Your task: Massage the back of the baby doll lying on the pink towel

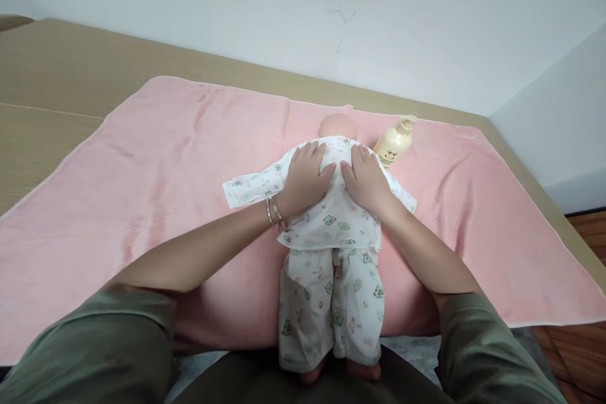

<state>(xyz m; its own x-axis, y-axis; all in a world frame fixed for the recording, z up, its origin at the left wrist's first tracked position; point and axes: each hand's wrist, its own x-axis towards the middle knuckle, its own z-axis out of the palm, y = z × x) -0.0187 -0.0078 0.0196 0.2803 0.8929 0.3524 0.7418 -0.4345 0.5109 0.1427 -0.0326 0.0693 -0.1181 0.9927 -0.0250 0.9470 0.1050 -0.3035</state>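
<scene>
A baby doll (338, 125) in a white printed top (331, 224) and matching trousers (307, 303) lies on a pink blanket, its head away from me and its feet at my lap. The back of its smooth head shows, so it seems to be face down. My left hand (307, 175) rests flat on the left of its upper back, fingers stretched out, with bangles at the wrist. On the right of the upper back lies my right hand (367, 178), also flat and open. The thumbs point toward each other with a small gap between them.
A cream pump bottle (395, 142) stands on the pink blanket (189, 158) just right of the doll's head. The blanket covers much of a tan surface (57, 69) that meets a white wall (237, 19). Wooden flooring (589, 233) shows at the right edge.
</scene>
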